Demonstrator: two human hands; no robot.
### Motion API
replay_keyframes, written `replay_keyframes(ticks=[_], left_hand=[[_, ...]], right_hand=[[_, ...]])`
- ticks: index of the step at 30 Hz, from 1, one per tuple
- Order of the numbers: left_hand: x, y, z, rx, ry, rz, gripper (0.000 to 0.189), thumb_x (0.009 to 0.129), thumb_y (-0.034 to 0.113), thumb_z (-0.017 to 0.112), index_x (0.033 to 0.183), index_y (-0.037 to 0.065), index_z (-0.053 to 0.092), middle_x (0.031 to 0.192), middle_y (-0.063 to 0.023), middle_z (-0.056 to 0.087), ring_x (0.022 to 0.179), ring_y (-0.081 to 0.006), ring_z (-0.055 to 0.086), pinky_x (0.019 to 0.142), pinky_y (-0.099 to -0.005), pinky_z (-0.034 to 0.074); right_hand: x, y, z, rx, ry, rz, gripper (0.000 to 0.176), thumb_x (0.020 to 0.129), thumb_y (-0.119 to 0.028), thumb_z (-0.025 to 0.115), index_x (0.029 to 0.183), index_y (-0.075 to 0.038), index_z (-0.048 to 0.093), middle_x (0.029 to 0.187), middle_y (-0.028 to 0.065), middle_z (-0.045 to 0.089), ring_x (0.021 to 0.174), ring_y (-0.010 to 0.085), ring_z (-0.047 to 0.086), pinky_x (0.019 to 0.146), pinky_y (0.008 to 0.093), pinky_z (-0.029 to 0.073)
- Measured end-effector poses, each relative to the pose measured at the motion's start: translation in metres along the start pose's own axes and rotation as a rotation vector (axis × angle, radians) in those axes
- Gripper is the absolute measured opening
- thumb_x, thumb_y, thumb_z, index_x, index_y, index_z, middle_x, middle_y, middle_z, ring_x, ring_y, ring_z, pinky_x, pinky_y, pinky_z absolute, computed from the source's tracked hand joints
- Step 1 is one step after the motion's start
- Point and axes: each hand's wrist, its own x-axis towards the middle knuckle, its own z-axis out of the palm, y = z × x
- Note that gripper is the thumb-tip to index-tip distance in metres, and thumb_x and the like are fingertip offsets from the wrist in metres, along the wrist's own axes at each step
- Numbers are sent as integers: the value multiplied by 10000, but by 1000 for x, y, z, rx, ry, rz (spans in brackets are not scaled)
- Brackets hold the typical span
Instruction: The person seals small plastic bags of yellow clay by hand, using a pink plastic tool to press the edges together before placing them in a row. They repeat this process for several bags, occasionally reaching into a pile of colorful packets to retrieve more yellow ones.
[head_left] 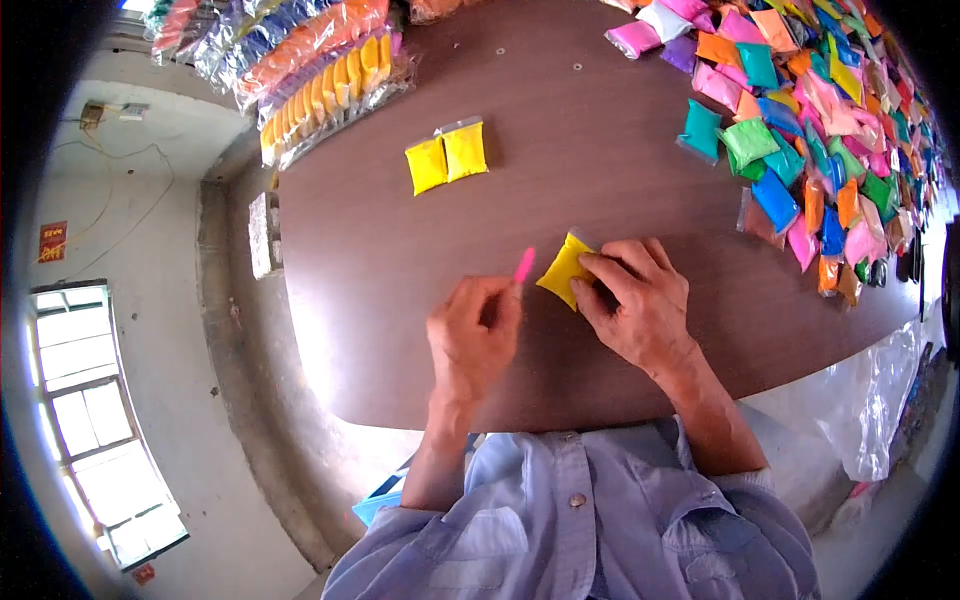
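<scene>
My left hand (474,325) is pinched closed at the near middle of the table, with a small bright pink stick-like piece (525,264) poking up from its fingertips. What kind of piece it is, I cannot tell. Just to its right, my right hand (637,300) grips a yellow packet (564,270) between thumb and fingers, the packet tilted and its clear edge facing away from me. Farther off lie two yellow packets (446,156) side by side, edges touching, flat on the brown table (400,290).
A large heap of colourful packets (800,130) covers the table's right side. Clear bags of packed pouches, one with a row of yellow ones (330,90), lie at the far left. Clear plastic sheeting (865,410) hangs by the right edge. A window (100,420) is at left.
</scene>
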Motion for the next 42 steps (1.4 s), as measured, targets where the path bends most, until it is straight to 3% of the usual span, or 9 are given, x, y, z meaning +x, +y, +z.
replay_keyframes(ticks=[3, 6, 12, 18, 23, 33, 42], left_hand=[[-14, 3, 14, -33, -86, 145, 73, 873, 17, 757, 939, 16, 725, 831, -129, 712, 713, -184, 690, 654, -316, 549], [-14, -14, 20, 96, -27, 229, 79, 866, 10, 758, 938, 19, 726, 839, -132, 712, 716, -185, 692, 654, -318, 551], [-4, -21, -1, 80, 43, 41, 69, 885, 16, 757, 946, 11, 726, 829, -123, 717, 724, -180, 700, 649, -308, 552], [-5, 6, 11, -62, -85, 126, 77, 890, 11, 754, 964, 1, 734, 845, -130, 718, 721, -204, 704, 638, -318, 548], [17, -2, 11, 89, -127, 202, 99, 886, 10, 756, 984, 8, 741, 865, -152, 708, 738, -272, 705, 649, -339, 552], [24, -8, 22, -29, -112, 219, 118, 881, 14, 761, 997, 18, 746, 891, -141, 715, 760, -268, 711, 666, -340, 556], [27, -9, 14, 150, -42, 154, 96, 891, 29, 764, 985, 24, 746, 863, -141, 710, 747, -253, 711, 653, -335, 552]], right_hand=[[0, 0, 0, 1, 12, 2, 245, 790, -169, 848, 1006, -106, 752, 984, 30, 637, 896, 245, 648, 744, 363, 582], [0, 1, 0, -5, 17, -3, 248, 790, -163, 847, 1012, -107, 753, 982, 28, 639, 896, 243, 650, 744, 361, 581], [0, 0, 1, 2, 17, -11, 239, 791, -162, 844, 1006, -112, 752, 986, 25, 638, 898, 244, 654, 734, 363, 582], [-1, 1, -2, 21, 20, 1, 248, 780, -184, 859, 992, -116, 749, 1004, 14, 636, 891, 237, 655, 733, 361, 582], [-2, 1, 0, 16, -7, -47, 262, 761, -179, 866, 987, -122, 748, 1026, 1, 638, 896, 228, 654, 740, 356, 583], [-2, 0, -3, 75, -51, -82, 268, 758, -151, 852, 1001, -125, 742, 1082, 13, 643, 956, 248, 654, 789, 369, 590], [-5, 2, 0, -3, -51, -152, 243, 758, -97, 802, 993, -126, 746, 1132, -16, 657, 1058, 242, 643, 881, 347, 574]])
